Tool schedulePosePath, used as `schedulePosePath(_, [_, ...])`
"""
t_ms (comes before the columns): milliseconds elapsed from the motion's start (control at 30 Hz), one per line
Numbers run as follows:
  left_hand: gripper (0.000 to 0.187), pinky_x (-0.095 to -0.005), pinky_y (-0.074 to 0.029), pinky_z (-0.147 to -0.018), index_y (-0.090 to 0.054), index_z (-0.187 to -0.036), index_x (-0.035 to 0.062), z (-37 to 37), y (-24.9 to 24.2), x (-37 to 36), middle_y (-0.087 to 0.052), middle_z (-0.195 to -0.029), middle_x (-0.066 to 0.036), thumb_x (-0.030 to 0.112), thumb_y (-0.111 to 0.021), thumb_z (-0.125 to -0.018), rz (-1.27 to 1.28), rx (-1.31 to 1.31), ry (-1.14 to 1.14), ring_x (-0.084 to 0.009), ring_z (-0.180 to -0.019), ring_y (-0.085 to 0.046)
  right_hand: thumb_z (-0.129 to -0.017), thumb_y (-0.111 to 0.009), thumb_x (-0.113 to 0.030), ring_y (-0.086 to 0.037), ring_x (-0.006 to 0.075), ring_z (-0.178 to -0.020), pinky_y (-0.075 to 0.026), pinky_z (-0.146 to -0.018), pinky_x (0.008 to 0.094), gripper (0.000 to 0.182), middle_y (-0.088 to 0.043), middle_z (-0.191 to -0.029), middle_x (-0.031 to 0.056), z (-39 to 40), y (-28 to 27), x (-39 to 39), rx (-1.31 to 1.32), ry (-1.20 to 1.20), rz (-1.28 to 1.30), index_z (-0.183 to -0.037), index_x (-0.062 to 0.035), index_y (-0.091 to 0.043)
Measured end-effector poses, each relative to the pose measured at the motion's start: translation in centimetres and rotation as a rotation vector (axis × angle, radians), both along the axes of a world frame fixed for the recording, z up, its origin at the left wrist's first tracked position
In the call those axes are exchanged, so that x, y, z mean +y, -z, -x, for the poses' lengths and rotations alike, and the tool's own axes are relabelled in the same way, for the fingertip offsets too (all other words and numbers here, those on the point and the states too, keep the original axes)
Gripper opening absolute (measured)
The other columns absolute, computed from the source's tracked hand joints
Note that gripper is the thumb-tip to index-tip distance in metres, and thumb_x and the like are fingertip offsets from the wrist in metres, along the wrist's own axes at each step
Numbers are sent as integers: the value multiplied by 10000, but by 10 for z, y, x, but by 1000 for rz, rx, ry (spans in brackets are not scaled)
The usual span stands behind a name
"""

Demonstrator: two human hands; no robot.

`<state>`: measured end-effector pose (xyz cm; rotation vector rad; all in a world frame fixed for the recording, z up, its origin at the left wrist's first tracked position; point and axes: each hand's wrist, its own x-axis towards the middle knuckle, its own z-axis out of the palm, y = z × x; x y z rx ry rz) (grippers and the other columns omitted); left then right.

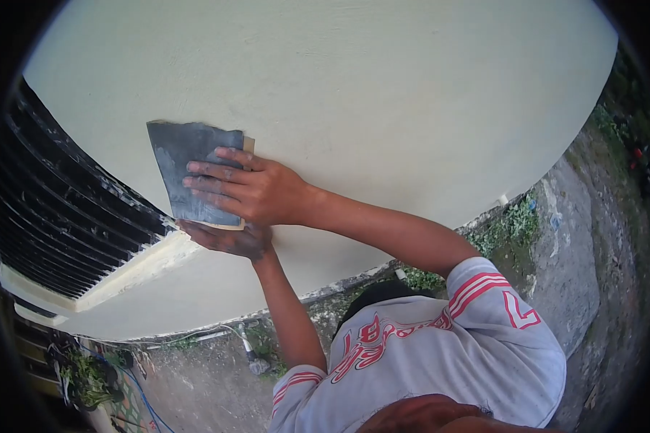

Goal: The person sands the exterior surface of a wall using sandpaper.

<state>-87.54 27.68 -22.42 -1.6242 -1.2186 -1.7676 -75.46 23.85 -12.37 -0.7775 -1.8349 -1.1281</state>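
Observation:
A dark grey sheet of sandpaper point(195, 155) is in front of the pale wall, its abrasive face toward me and smeared with whitish dust. A strip of its tan backing shows along the right and lower edges. My right hand point(256, 186) lies across this face with its fingers stretched out to the left, dust on the fingertips. From below, my left hand point(231, 240) supports the sheet at its lower edge; some of its fingers are hidden behind the paper, and grey dust coats its skin.
The smooth pale wall point(383, 94) fills most of the view. At left are dark window louvres point(58, 195) above a pale sill point(133, 270). Weeds point(513, 227) grow along the wall's foot beside concrete ground point(567, 252). A pipe stub point(247, 343) and a blue hose point(141, 390) lie lower left.

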Motion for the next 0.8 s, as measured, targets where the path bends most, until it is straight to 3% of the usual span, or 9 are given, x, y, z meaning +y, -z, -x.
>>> schedulePosePath(100, [999, -566, -229, -1229, -122, -1628, -18, -1, 1, -4, -177, -1638, -280, 707, -386, -994, -54, -2, -26, -454, -1534, -187, -969, -616, -189, -509, 147, -1416, -208, -1296, 466, 284, -666, -1386, -41, -41, -2, -18, 71, 28, -14, -1234, -211, -718])
schedulePosePath(233, [935, -572, -184, -1237, -79, -1627, -37, -6, 5, -6, -117, -1653, -309, 625, -353, -1028, -17, -18, -27, -454, -1547, -144, -974, -596, -117, -504, 209, -1429, -260, -1262, 495, 276, -669, -1391, -16, -119, -6, -50, 425, 170, -91, -1211, -182, -722])
schedulePosePath(333, [889, -597, -152, -1238, -58, -1625, -47, -17, -2, -2, -82, -1655, -325, 568, -322, -1040, 5, -19, -58, -472, -1549, -114, -792, -627, 89, -482, 372, -1436, -253, -1223, 566, 574, -631, -1434, 125, -184, 10, -67, 675, 241, -237, -1352, -36, -647])
schedulePosePath(400, [902, -611, -126, -1238, -42, -1627, -42, -20, -13, -8, -53, -1665, -325, 583, -306, -1033, 32, 29, -117, -470, -1558, -87, -747, -633, 85, -398, 408, -1485, -229, -1222, 596, 647, -573, -1492, 162, -220, 36, -78, 855, 322, -285, -1385, -19, -613])
schedulePosePath(467, [912, -618, -102, -1240, -25, -1630, -33, -27, -27, -10, -42, -1675, -312, 592, -301, -1025, 35, 73, -139, -466, -1564, -64, -783, -617, 93, -365, 404, -1503, -269, -1217, 573, 622, -544, -1520, 157, -237, 63, -89, 983, 331, -271, -1396, -10, -603])
schedulePosePath(533, [912, -621, -90, -1242, -46, -1632, -29, -36, -42, -10, -60, -1681, -295, 597, -309, -1023, -45, 121, -154, -469, -1562, -78, -854, -588, 99, -414, 390, -1467, -340, -1184, 528, 572, -565, -1496, 138, -249, 83, -93, 1268, 289, -318, -1413, -26, -595])
schedulePosePath(633, [935, -622, -90, -1241, -92, -1629, -35, -42, -37, -8, -99, -1680, -290, 639, -298, -1015, -33, 119, -199, -478, -1555, -114, -954, -551, 61, -453, 379, -1412, -375, -1146, 494, 487, -563, -1483, 139, -257, 94, -105, 1133, 470, -240, -1425, -54, -594])
schedulePosePath(733, [946, -638, -77, -1232, -112, -1628, -35, -46, -30, -13, -123, -1672, -298, 646, -335, -1010, -3, 97, -131, -485, -1558, -97, -993, -549, 21, -455, 381, -1381, -374, -1128, 498, 462, -516, -1515, 159, -262, 71, -105, 1179, 575, -213, -1441, -81, -587])
schedulePosePath(800, [957, -653, -67, -1225, -123, -1623, -45, -45, -24, -12, -124, -1668, -305, 647, -352, -1003, -6, 119, -114, -495, -1557, -84, -1003, -550, 5, -420, 397, -1414, -358, -1145, 503, 455, -500, -1520, 170, -264, 46, -93, 1092, 487, -278, -1449, -78, -578])
